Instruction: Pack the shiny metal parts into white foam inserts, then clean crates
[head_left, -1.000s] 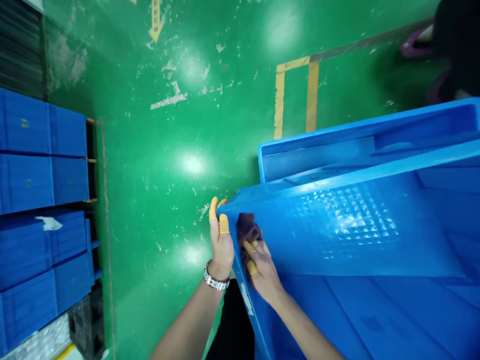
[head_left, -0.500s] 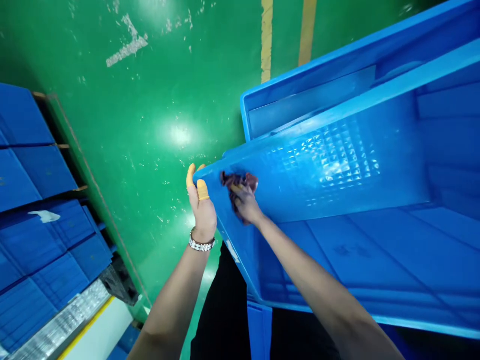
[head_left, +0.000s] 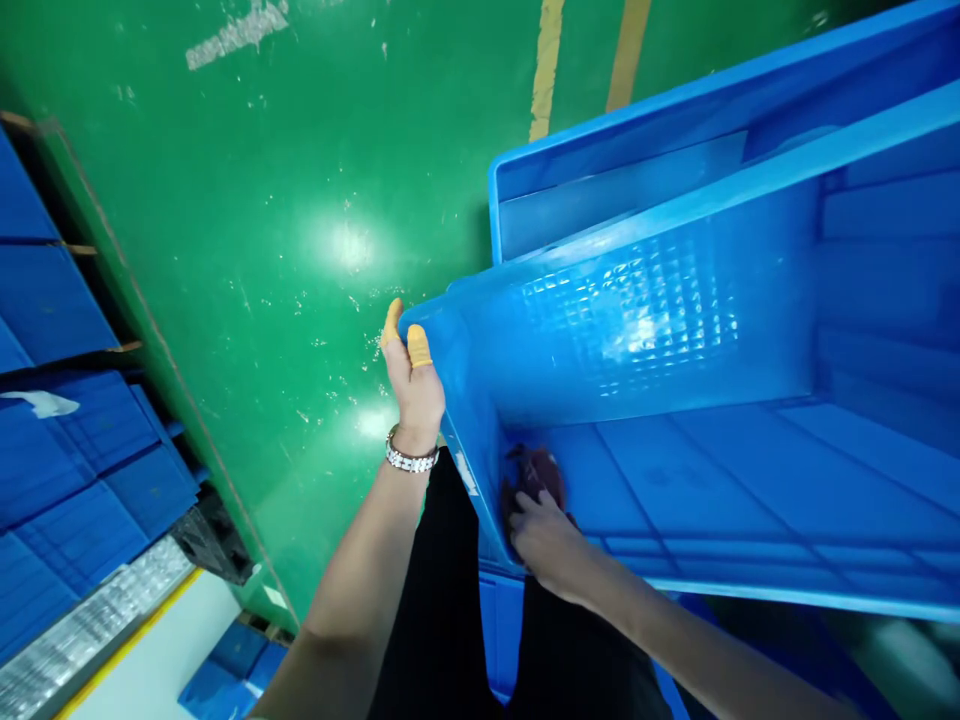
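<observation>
Inside the near left corner of a blue plastic crate (head_left: 645, 330), the right hand (head_left: 547, 545) presses down on a crumpled dark rag (head_left: 532, 478), its grip closed over the cloth. The left hand (head_left: 412, 395) stands upright, pinching the crate's rim between fingers in yellow finger cots (head_left: 418, 345).
</observation>
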